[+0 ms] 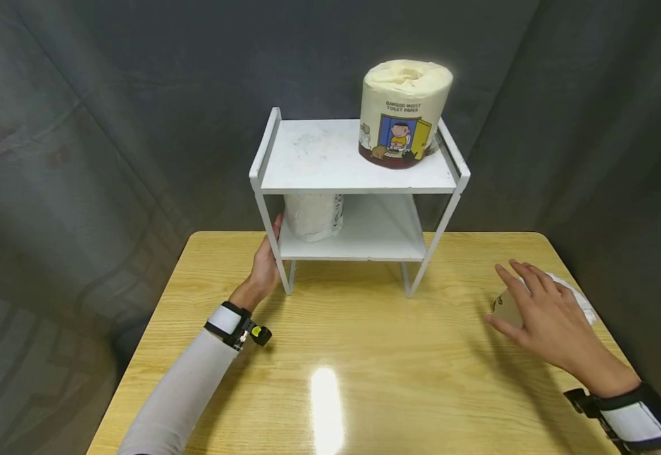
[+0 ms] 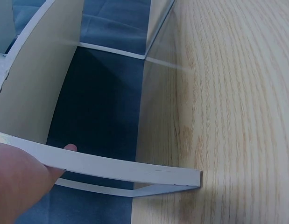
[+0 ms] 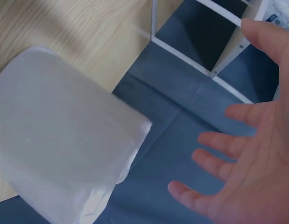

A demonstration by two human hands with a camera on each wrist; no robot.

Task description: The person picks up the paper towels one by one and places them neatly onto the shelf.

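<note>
My right hand (image 1: 546,309) hovers spread wide just above the lying white roll (image 1: 572,296); left hand (image 1: 265,265) steadies the shelf (image 1: 359,183) leg.

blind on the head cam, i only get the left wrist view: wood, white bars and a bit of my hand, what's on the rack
Observer: A cream paper roll with a cartoon wrapper stands on the top tier of the white two-tier metal rack.
Operator: lower tier
Observer: A white wrapped paper roll sits at its left end.
Operator: my right hand
Observer: The right hand is open over another white paper roll lying on the wooden table; the left hand holds the rack's left leg.
</note>
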